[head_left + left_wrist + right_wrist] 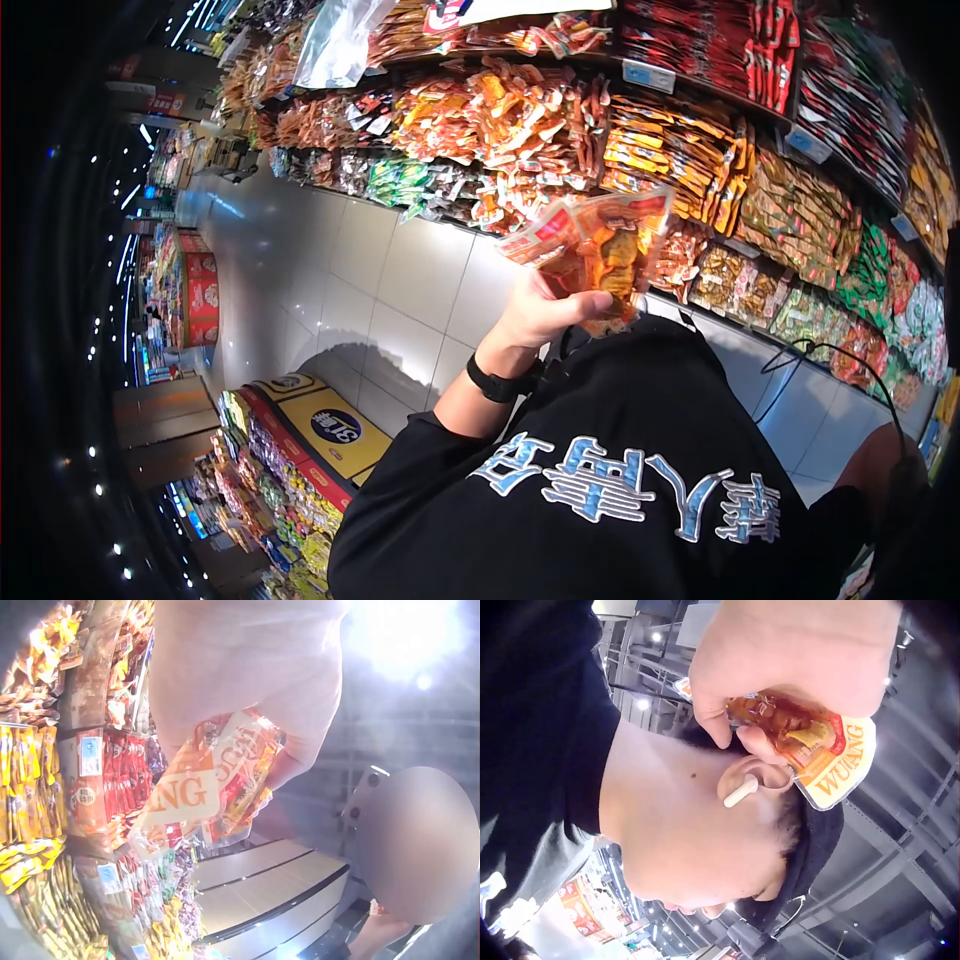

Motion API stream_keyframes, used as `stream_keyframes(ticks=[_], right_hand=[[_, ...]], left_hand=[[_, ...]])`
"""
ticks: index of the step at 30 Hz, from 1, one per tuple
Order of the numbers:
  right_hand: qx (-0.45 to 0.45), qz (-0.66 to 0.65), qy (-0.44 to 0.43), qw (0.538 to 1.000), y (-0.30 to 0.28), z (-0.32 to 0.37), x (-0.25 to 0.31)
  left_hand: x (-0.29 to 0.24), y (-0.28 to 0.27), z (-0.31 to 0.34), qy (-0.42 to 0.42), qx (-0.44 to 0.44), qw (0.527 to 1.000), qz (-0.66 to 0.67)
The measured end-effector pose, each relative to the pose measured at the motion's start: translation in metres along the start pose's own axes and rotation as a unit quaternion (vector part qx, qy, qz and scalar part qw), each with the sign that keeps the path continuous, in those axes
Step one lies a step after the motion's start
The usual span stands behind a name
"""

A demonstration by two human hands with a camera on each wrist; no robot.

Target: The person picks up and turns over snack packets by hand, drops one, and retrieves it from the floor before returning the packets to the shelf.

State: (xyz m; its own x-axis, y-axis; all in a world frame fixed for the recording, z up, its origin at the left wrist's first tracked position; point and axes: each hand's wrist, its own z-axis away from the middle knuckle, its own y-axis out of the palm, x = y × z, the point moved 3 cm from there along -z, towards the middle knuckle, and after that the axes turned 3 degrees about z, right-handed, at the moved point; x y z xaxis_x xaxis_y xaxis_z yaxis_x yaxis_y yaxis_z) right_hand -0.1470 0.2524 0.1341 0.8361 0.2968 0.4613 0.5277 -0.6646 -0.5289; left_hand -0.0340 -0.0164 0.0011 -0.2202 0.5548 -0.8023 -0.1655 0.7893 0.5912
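Note:
My left hand (540,310) grips a bunch of orange and red snack packets (600,245), raised in front of the store shelves. In the left wrist view the same hand (247,667) is washed out by glare, with the packets (210,787) hanging below it. My right hand (795,652) pinches a single orange snack packet (817,742) close beside my ear, where a white earbud (740,790) sits. This hand does not appear in the head view; only a bare forearm (880,470) shows at the lower right.
Shelves packed with bagged snacks (700,150) run across the top and right, with price tags (648,75) along their edges. A pale tiled aisle floor (350,290) stretches left. Another low display of packets (280,470) stands at the lower left.

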Motion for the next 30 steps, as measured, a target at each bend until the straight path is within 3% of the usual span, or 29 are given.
stream_keyframes(ticks=[8, 30], right_hand=[[0.004, -0.005, 0.002, 1.0, 0.002, -0.001, -0.008], [-0.007, -0.036, 0.022, 0.999, -0.002, 0.0, -0.017]], left_hand=[[0.003, 0.0, -0.003, -0.003, -0.058, 0.998, -0.029], [0.024, -0.007, -0.018, -0.058, 0.01, 0.997, 0.049]])
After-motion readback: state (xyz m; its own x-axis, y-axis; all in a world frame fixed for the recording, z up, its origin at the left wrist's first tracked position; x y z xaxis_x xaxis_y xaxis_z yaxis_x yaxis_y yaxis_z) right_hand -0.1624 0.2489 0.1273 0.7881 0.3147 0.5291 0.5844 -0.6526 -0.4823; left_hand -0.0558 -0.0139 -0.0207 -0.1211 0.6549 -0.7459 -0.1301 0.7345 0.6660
